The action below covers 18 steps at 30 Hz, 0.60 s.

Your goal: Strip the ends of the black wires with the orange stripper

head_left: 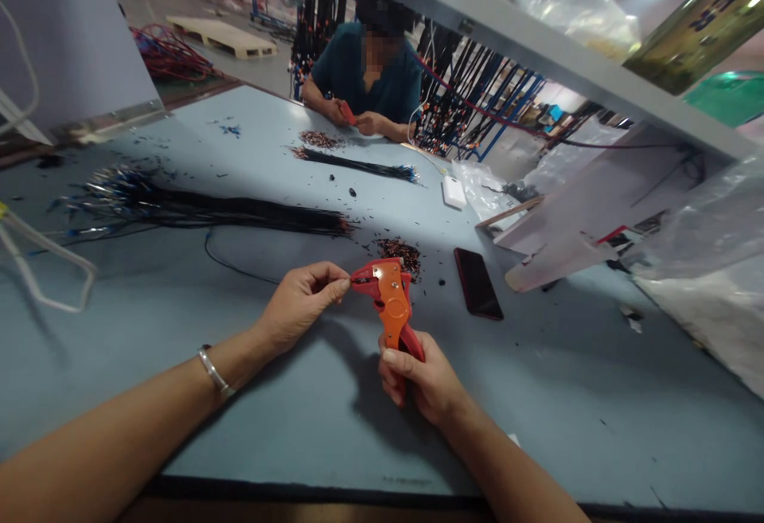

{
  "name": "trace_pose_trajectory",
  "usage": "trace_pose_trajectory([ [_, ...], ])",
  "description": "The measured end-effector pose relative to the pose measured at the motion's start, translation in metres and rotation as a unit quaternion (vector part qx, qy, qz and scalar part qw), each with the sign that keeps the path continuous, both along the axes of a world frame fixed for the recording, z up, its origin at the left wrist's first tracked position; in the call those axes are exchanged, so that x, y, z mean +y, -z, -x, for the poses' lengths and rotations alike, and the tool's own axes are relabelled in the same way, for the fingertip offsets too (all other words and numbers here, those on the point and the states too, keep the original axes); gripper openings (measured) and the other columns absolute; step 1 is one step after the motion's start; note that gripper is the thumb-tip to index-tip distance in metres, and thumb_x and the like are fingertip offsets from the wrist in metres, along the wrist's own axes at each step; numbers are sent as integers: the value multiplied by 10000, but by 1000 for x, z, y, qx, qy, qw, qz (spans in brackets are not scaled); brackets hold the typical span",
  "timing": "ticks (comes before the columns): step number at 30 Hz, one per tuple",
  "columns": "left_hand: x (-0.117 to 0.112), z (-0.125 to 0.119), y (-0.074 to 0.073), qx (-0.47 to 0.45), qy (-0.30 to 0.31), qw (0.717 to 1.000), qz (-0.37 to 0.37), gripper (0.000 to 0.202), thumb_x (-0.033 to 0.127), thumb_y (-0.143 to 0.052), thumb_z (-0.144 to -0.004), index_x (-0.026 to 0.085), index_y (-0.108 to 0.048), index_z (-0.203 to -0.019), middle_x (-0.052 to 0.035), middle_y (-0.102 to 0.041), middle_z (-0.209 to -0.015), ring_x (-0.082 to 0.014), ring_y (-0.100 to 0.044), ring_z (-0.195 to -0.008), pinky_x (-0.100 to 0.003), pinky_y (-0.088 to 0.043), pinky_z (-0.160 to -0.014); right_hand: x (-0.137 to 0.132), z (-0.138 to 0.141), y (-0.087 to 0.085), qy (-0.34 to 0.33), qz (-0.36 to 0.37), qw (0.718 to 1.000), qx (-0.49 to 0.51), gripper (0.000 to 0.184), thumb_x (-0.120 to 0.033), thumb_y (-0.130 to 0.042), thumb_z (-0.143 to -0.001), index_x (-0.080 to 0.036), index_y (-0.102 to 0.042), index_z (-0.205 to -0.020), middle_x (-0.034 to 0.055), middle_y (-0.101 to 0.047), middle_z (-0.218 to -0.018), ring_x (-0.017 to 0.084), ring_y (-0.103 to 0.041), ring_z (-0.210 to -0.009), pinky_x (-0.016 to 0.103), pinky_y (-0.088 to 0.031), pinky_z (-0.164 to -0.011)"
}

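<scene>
My right hand (421, 372) is wrapped round the handles of an orange and red wire stripper (394, 308), held upright above the table. My left hand (307, 300) pinches a thin black wire (239, 268) close to its end, right at the stripper's red jaws. The wire trails off to the left behind my fingers; its very tip is hidden at the jaws. Beyond my hands lies a thick bundle of black wires (239, 211), with metal and blue ends at the left and coppery ends at the right. A pile of small stripped scraps (403, 256) sits behind the stripper.
Across the table (239, 443) a co-worker (364, 69) holds a red tool near a smaller wire bundle (358, 163) and another scrap pile (319, 139). A dark phone (478, 284) and a white box (454, 192) lie to the right. A shelf beam (507, 5) slants overhead.
</scene>
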<state>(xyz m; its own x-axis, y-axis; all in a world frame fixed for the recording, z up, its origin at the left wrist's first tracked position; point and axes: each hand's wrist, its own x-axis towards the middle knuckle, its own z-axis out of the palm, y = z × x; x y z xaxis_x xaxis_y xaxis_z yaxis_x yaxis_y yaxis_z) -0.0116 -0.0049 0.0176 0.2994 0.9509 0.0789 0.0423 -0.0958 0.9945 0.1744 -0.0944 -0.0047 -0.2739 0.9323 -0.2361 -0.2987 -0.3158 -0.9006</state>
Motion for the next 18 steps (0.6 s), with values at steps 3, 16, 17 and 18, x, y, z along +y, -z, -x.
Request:
trace_pose_trajectory([
  [3,0,-1,1,9,2,1000,3,204,342,-620,-781,148,-615,-720,40,-498,-618,-94,-426,-593,-201,-352,-572,1,0,-3,-2,12,1000,11,339,-391,-749,-706,-158,-504,-674,-64,-481,-479,47,-405,-336,159,-326,-320],
  [16,8,4,3,-2,-61,997,35,177,318,-645,-718,146,-609,-698,38,-509,-606,-94,-429,-580,-204,-341,-556,10,-15,-4,97,40,991,78,242,-296,-724,-706,-158,-584,-847,-19,-584,-608,116,-564,-475,213,-433,-437],
  [17,7,3,4,1,-50,998,39,185,326,-642,-720,146,-608,-696,37,-508,-605,-95,-427,-579,-205,-342,-553,10,-14,-4,93,33,992,76,251,-291,-716,-707,-157,-595,-882,1,-614,-659,136,-596,-526,236,-462,-478],
  [18,5,2,5,6,-39,998,43,194,335,-640,-722,146,-608,-696,38,-504,-602,-95,-423,-576,-207,-340,-549,10,-13,-4,85,26,993,73,266,-287,-709,-709,-156,-603,-915,19,-637,-712,155,-620,-577,261,-485,-525],
])
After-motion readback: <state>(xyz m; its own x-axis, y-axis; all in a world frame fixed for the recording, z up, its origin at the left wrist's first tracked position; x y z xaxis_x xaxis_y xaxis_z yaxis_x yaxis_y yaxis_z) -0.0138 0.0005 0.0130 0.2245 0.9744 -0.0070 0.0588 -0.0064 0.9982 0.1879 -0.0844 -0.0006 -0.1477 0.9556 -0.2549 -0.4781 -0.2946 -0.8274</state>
